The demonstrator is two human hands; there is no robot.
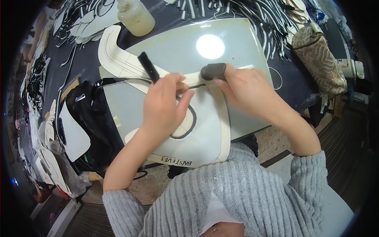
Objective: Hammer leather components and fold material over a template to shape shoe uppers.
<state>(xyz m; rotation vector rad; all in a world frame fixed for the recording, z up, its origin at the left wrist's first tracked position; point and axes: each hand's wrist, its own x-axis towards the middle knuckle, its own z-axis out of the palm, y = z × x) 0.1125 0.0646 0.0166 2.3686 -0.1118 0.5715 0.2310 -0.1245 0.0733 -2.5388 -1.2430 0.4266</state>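
Observation:
My left hand [164,108] is closed around a slim black tool [148,66], whose flat upper end sticks up past the knuckles. Its lower end is hidden by my fingers. A dark grey rounded piece [213,71] sits at the fingertips of my right hand [248,93]; I cannot tell if it is a tool or a finger cover. Both hands are over a cream pattern piece [222,134] with a dark-rimmed oval cutout. A narrow dark strip [197,86] runs along its edge between my hands. Another curved, line-marked cream piece [114,59] extends to the upper left.
Beneath the pieces lies a pale glossy board [241,43] reflecting a lamp. Behind it stand a cloudy plastic bottle [136,17] and piles of black and white strips [264,23]. A patterned pouch [320,59] lies right; a black bag [89,122] is at left.

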